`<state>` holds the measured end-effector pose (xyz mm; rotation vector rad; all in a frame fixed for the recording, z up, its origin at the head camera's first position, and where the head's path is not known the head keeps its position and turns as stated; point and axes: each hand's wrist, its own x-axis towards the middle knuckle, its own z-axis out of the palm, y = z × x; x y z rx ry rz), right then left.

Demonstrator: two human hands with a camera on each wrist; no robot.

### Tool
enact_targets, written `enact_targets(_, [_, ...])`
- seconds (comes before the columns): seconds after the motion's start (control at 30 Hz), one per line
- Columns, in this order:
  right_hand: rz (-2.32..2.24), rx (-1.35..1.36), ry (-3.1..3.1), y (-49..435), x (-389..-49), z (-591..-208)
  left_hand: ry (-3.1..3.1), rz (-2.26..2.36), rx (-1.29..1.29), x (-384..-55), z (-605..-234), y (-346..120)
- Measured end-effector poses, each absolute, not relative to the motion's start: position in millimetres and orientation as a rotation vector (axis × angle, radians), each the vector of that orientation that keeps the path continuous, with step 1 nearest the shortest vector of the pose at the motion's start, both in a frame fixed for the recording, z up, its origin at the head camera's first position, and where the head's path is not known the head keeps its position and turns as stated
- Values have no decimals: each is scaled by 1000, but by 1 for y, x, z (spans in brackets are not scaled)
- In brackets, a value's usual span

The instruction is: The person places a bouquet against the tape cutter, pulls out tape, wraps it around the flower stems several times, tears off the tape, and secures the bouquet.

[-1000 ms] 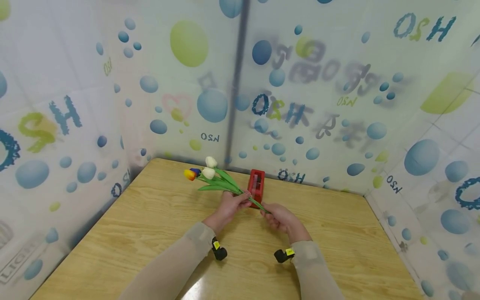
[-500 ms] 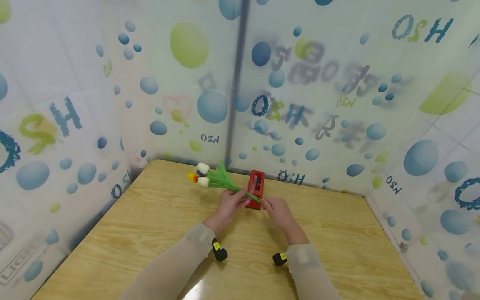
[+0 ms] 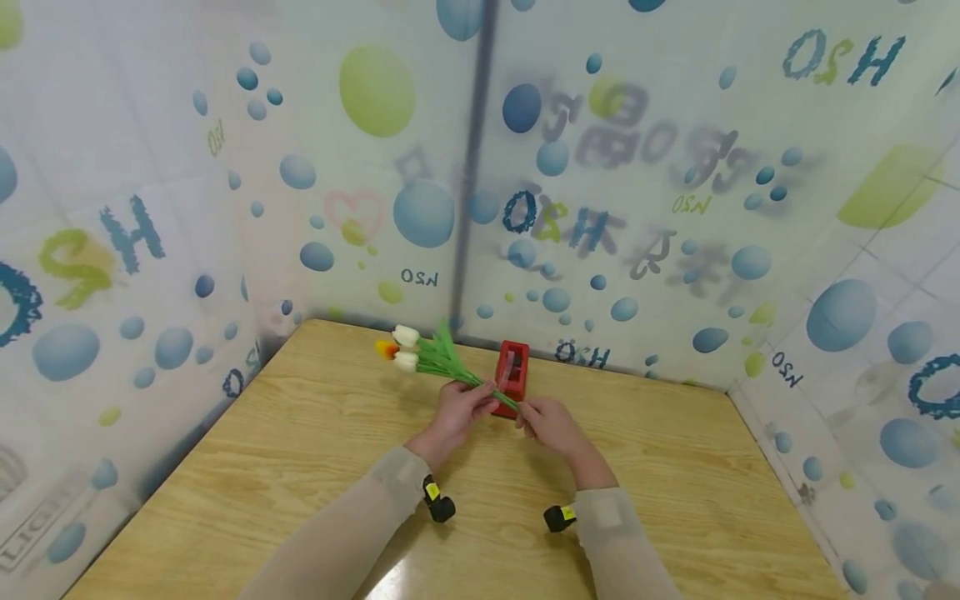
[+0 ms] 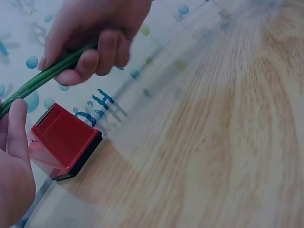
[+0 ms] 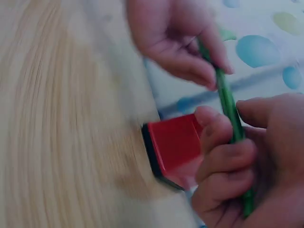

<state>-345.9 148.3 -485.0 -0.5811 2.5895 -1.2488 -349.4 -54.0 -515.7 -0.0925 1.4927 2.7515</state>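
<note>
A bunch of tulips [image 3: 442, 357], with white and orange-yellow blooms and long green leaves, lies slantwise across both hands above the table. My left hand [image 3: 455, 408] pinches the stems below the leaves, between thumb and fingers. Curled fingers of my right hand [image 3: 551, 423] grip the lower stem ends. In the left wrist view a short run of green stems [image 4: 52, 71] shows between the two hands. Just behind the stems stands a red tape dispenser [image 3: 513, 387] with a toothed cutting edge and a dark base. The right wrist view shows the dispenser [image 5: 173, 142] partly hidden by my right fingers.
The wooden table [image 3: 315, 467] reaches back to a curtain [image 3: 637, 208] printed with bubbles and letters. A black wrist camera [image 3: 438, 502] is strapped to the left sleeve, another camera [image 3: 558, 518] to the right.
My right hand has shifted slightly left and up along the stems. The blooms have turned and drawn closer together, and the blue one is now out of sight. The tape dispenser stays put.
</note>
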Motion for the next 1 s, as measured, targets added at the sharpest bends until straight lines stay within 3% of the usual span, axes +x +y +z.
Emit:
enact_targets(0.2, [-1627,-151,1926,151,-343,-487,1553,2712,-78,-350,-516,-55])
enact_targets(0.4, [-1731,-58,1698,151,-345,-489,1596,2683,-48,-348,-515,-56])
enact_targets(1.0, [-1263,-634,2712,146,-352,-498,1519,2728,-77,-347,-510,-55])
